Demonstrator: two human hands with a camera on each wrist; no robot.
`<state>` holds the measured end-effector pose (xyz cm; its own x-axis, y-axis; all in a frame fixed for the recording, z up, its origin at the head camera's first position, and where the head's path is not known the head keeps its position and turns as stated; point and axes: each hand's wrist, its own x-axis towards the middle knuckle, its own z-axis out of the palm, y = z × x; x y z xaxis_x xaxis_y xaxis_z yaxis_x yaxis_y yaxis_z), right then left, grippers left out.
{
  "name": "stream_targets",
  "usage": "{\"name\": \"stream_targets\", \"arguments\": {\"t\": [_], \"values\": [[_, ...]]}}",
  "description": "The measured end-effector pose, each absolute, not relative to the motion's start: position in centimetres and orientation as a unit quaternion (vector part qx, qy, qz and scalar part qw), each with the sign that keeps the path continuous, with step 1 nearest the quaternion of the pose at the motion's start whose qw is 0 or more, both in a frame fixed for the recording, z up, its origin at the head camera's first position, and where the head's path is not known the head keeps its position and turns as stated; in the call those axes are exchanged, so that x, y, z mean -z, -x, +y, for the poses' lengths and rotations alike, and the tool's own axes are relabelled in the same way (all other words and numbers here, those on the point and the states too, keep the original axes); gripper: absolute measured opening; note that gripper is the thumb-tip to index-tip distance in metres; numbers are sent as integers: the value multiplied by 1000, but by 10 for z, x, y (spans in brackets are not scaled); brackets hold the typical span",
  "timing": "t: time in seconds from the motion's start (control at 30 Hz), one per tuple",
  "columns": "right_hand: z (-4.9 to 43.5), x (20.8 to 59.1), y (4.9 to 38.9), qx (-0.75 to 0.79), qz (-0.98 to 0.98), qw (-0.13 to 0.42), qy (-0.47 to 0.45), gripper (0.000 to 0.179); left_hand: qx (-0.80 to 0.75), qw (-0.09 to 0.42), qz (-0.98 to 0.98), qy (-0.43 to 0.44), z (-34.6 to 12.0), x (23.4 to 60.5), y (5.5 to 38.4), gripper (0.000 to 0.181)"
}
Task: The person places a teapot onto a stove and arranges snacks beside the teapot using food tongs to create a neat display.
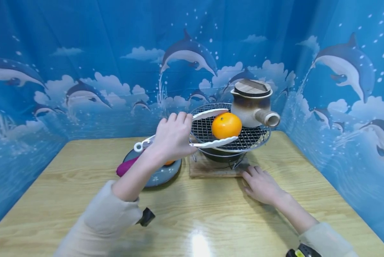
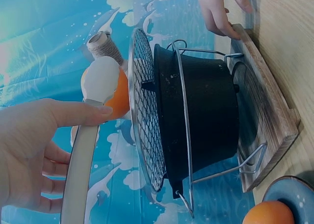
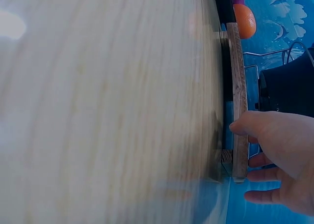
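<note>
My left hand [image 1: 173,137] grips white-tipped tongs [image 1: 215,142] around the middle. An orange [image 1: 226,125] sits between the tong tips, close over the round wire grill mesh [image 1: 248,142]. The left wrist view has the orange [image 2: 117,98] right beside the mesh, partly hidden by one tong tip. Below the mesh stands a black stove pot [image 2: 206,111] in a wire frame on a wooden board [image 1: 216,171]. My right hand [image 1: 262,185] rests at the board's front right corner, its thumb against the board [image 3: 239,86] in the right wrist view.
A clay teapot [image 1: 251,107] with a wooden lid and side handle stands at the mesh's back right. Left of the stove, a dark plate [image 1: 163,176] holds a purple item [image 1: 126,166] and another orange [image 2: 269,214]. A dolphin-print curtain [image 1: 115,71] surrounds the table.
</note>
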<state>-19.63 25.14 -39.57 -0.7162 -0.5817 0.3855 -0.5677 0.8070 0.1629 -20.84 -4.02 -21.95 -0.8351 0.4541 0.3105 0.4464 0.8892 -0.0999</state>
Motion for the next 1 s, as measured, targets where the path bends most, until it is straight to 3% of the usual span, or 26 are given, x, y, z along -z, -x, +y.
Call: {"name": "stream_targets", "arguments": {"t": [1.0], "values": [[252, 396, 198, 18, -927, 212, -308, 41, -32, 126, -960, 248, -10, 220, 219, 95]]}}
